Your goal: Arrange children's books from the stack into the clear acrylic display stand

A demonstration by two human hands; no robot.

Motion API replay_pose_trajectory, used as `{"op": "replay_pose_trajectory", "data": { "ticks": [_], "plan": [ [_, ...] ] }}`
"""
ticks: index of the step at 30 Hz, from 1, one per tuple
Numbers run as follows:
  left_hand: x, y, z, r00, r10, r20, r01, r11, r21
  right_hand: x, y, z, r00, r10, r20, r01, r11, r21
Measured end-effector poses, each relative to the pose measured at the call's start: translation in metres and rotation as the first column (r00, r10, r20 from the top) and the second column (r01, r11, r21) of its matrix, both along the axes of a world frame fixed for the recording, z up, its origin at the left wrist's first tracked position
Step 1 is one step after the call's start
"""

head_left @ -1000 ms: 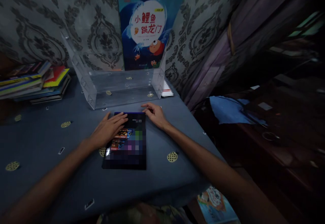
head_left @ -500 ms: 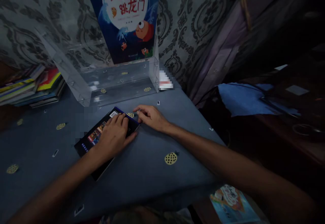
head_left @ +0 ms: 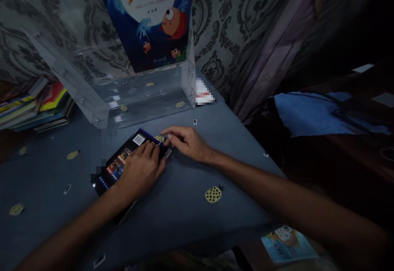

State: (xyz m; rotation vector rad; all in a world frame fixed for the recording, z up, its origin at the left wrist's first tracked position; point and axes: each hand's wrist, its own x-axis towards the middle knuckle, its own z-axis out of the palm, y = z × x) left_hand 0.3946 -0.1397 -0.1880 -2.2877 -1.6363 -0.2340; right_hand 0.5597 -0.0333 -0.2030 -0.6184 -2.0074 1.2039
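A dark book (head_left: 127, 154) with a barcode and small colour pictures lies at a slant on the blue-grey patterned cloth. My left hand (head_left: 141, 168) is closed over its right part, fingers curved on the cover and the thumb along the near right edge. My right hand (head_left: 187, 142) is by the book's upper right corner. Its index finger points left and its thumb is close to the corner, with a small gap between them; whether the thumb touches the book I cannot tell. Pale page edges show at that corner.
Behind the book stands a clear acrylic rack (head_left: 98, 117) with a blue fish picture book (head_left: 154, 33) upright in it. Stacked books (head_left: 37, 105) lie at the left. Blue cloth (head_left: 301, 115) is at the right. Another picture book (head_left: 289, 244) sits low, beyond the table edge.
The view has shifted slightly. My left hand has slid a little down and right, showing more of the cover. More pale page edge shows at the corner near my right hand.
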Motion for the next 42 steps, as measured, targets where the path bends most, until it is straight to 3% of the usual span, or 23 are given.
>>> {"op": "replay_pose_trajectory", "data": {
  "ticks": [8, 18, 24, 42],
  "plan": [
    [-0.0004, 0.0011, 0.0013, 1.0, -0.023, -0.018, 0.023, 0.999, 0.039, 0.0003, 0.0003, 0.0003, 1.0, 0.022, -0.013, -0.022, 1.0, -0.014],
    [0.0027, -0.0007, -0.0021, 1.0, 0.012, -0.027, -0.013, 0.999, -0.049, 0.0018, 0.0009, -0.0013, 0.999, 0.038, 0.003, -0.038, 0.999, -0.022],
    [0.0048, -0.002, 0.0021, 0.994, -0.013, -0.109, 0.012, 1.0, -0.014, 0.003, 0.0017, -0.0016, 1.0, 0.03, -0.007, -0.03, 0.999, -0.016],
    [0.0021, -0.0022, 0.0033, 0.995, -0.065, -0.075, 0.07, 0.996, 0.064, 0.004, -0.0027, 0.0011, 0.998, 0.041, -0.037, -0.043, 0.998, -0.047]
  ]
}}
